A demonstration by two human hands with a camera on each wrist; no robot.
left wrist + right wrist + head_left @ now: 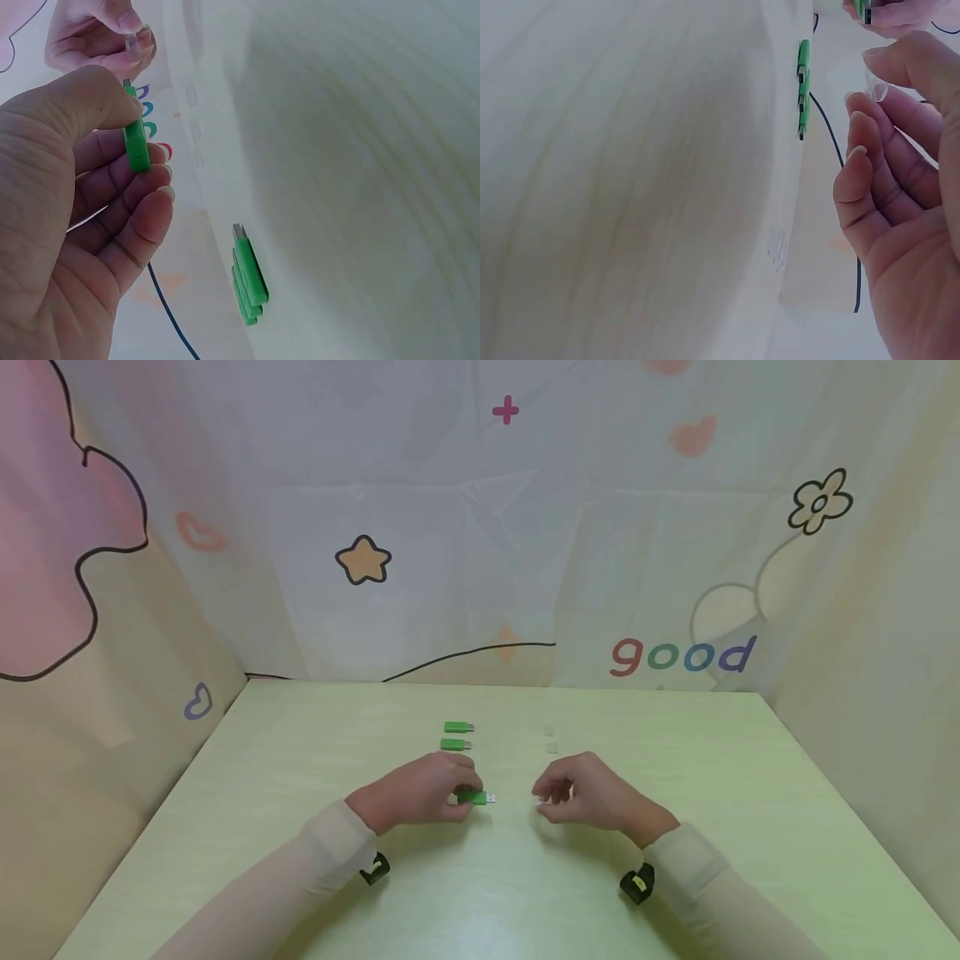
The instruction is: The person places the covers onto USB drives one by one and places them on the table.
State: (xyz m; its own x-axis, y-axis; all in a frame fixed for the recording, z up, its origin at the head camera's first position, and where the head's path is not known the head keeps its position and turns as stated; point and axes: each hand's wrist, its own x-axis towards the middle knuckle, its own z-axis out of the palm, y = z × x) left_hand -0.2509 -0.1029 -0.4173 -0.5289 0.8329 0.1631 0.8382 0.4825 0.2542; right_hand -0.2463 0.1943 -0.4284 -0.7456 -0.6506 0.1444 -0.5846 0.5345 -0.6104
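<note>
Hands meet low over the middle of the pale green table (300, 760), and we see both forearms in beige sleeves angling inward from the near edge. Our left hand (420, 793) curls knuckles-up, thumb and fingers pinching a green USB stick (474, 797) by its body, so the metal plug juts out toward the right hand. In the left wrist view the thumb presses along the top of the green USB stick (136, 142) while the fingertips (154, 196) brace it from beneath. Our right hand (592, 793) sits just beside it, fingers bent, thumb and forefinger pinching a small clear cap (876, 91); the right wrist view shows the other fingers loosely curled below. The plug and the cap are near each other but apart. Behind the left hand 2 more green sticks (456, 736) lie flat on the table, one behind the other. Behind the right hand 2 clear caps (551, 739) rest on the table, faint against it
</note>
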